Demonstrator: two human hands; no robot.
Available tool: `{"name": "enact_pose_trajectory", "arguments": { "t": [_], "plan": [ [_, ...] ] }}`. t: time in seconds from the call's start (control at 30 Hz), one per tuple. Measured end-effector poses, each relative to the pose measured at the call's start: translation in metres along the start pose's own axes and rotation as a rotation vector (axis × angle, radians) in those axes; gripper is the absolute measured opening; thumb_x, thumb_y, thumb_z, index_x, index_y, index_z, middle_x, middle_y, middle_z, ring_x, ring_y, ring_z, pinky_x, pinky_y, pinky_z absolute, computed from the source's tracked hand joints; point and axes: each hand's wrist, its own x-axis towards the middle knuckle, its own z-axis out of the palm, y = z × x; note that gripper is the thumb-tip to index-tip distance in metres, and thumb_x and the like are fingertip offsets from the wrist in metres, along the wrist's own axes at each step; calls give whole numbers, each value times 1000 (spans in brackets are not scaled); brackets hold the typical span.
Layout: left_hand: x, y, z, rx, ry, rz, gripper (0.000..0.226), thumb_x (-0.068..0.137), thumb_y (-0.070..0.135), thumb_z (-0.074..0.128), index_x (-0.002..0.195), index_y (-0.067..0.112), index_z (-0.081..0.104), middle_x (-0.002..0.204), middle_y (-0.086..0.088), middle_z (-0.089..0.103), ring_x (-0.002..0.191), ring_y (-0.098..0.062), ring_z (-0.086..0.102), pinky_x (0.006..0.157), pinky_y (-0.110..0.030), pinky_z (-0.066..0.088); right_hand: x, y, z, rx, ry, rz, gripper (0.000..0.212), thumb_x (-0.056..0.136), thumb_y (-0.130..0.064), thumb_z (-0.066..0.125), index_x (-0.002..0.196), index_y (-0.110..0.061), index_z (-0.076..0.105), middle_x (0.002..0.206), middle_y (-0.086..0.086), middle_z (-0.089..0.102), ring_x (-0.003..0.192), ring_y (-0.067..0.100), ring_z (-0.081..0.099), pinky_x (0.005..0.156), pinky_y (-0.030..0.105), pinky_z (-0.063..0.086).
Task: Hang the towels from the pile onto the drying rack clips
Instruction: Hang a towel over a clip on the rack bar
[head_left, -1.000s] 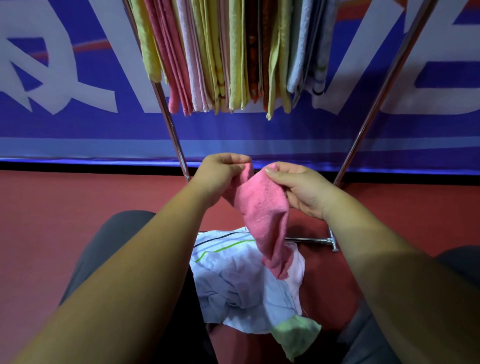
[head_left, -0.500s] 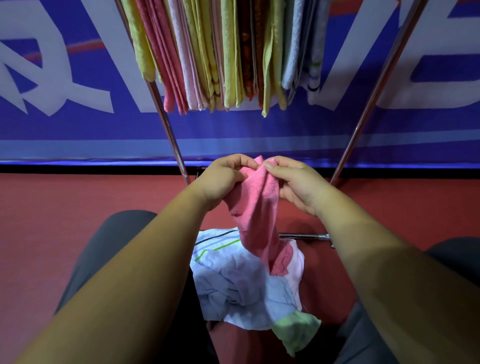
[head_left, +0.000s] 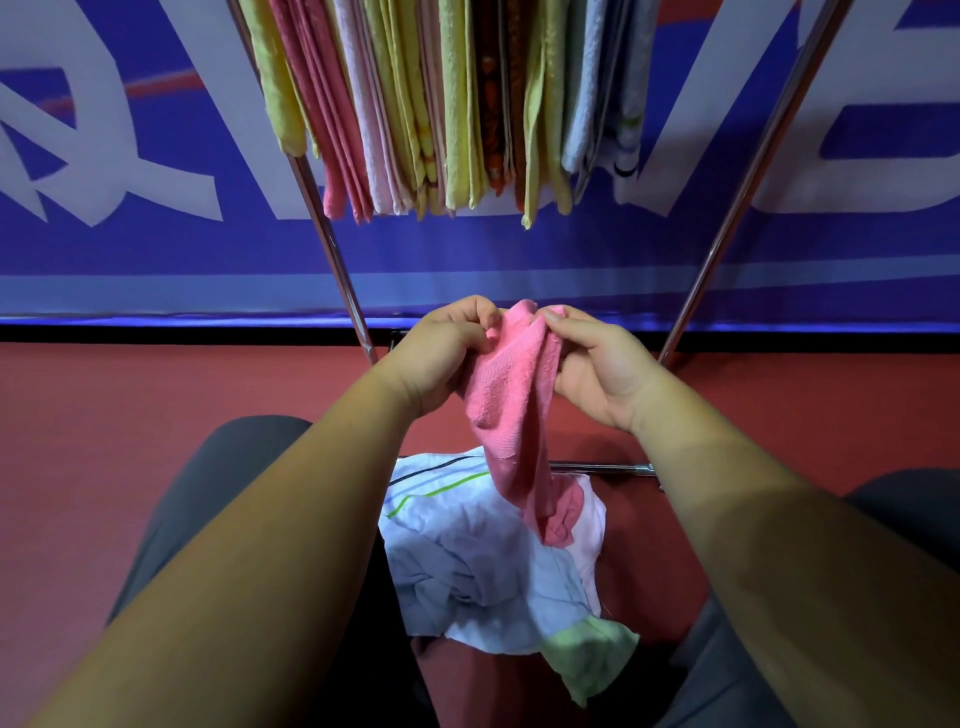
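Observation:
A pink towel (head_left: 511, 410) hangs between my two hands in front of me. My left hand (head_left: 441, 358) grips its upper left edge, and my right hand (head_left: 597, 369) pinches the upper right edge. The towel's lower end drapes onto the pile of towels (head_left: 483, 566), white, pale blue and green, lying on the floor between my knees. Above, several yellow, pink, orange and white towels (head_left: 447, 104) hang side by side from the drying rack; its clips are out of view.
Two slanted metal rack legs (head_left: 332, 260) (head_left: 737, 202) run down to the red floor (head_left: 130, 415), joined by a low crossbar (head_left: 602, 467). A blue banner with white letters (head_left: 130, 249) stands behind the rack. My grey-trousered knees flank the pile.
Both hands have drawn closer together at the pink towel's top edge and shifted their hold, bunching it. The towel hangs narrower than before.

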Motion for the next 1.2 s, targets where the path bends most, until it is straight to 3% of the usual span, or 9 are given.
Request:
{"name": "enact_pose_trajectory", "arguments": {
  "t": [0.13, 0.3, 0.47, 0.57, 0.67, 0.87, 0.97, 1.1, 1.2],
  "plan": [
    [3, -2, -4, 45, 47, -23, 44, 81, -17, 40, 70, 21, 60, 74, -1, 57, 55, -17, 48, 49, -21, 33, 0, -1, -2, -41, 26, -18, 25, 107, -7, 51, 122, -1, 69, 108, 18, 77, 104, 28, 74, 98, 42, 60],
    [6, -5, -9, 186, 75, -27, 35, 78, -6, 53, 78, 23, 74, 77, -5, 61, 63, -19, 48, 57, -28, 33, 4, 2, -4, -102, 41, -27, 28, 107, -6, 53, 126, 6, 70, 126, 28, 72, 122, 39, 69, 109, 50, 55],
    [5, -8, -14, 310, 99, 45, 31, 88, -6, 64, 88, 22, 77, 85, -7, 70, 73, -21, 56, 66, -30, 45, 10, 0, -10, -297, 156, -124, 25, 101, -8, 62, 118, 7, 74, 118, 28, 75, 108, 34, 74, 104, 48, 56],
    [4, -9, -18, 521, 114, 136, 21, 95, 3, 68, 87, 22, 74, 77, 3, 70, 71, -15, 56, 70, -30, 48, 13, -4, -14, -482, 287, -222, 25, 90, -21, 74, 107, -5, 82, 114, 21, 78, 96, 23, 73, 99, 43, 57],
    [1, -8, -20, 653, 125, 188, 16, 96, 6, 69, 90, 21, 73, 74, 10, 70, 69, -11, 58, 70, -28, 51, 7, -8, -11, -632, 311, -306, 16, 97, -20, 73, 107, -16, 86, 114, 6, 71, 96, 11, 72, 89, 23, 54],
    [-16, 2, -20, 669, 31, 193, 10, 98, 11, 74, 88, 14, 75, 75, 3, 69, 68, -11, 57, 66, -27, 52, -2, -21, 0, -652, 349, -396, 16, 98, -20, 74, 109, -20, 86, 118, 9, 69, 103, 14, 73, 92, 21, 53],
    [-31, 14, -13, 608, 32, 183, 29, 102, 26, 71, 86, 3, 73, 71, -4, 59, 65, -14, 52, 64, -24, 49, -12, -30, 4, -670, 359, -430, 16, 98, -21, 75, 109, -20, 86, 116, 10, 69, 105, 18, 73, 95, 27, 54],
    [-50, 30, -7, 661, 57, 154, 64, 94, 63, 67, 65, 7, 58, 64, -2, 45, 63, -16, 39, 65, -31, 38, -25, -45, 13, -696, 360, -466, 17, 98, -24, 74, 110, -22, 86, 109, 2, 69, 102, 12, 72, 92, 24, 54],
    [-60, 47, 1, 681, 3, 186, 57, 88, 58, 78, 69, 6, 67, 63, 1, 59, 63, -14, 47, 66, -31, 40, -35, -64, 21, -653, 392, -497, 16, 96, -22, 76, 107, -25, 86, 114, 4, 72, 104, 15, 74, 93, 26, 57]
  ]
}}
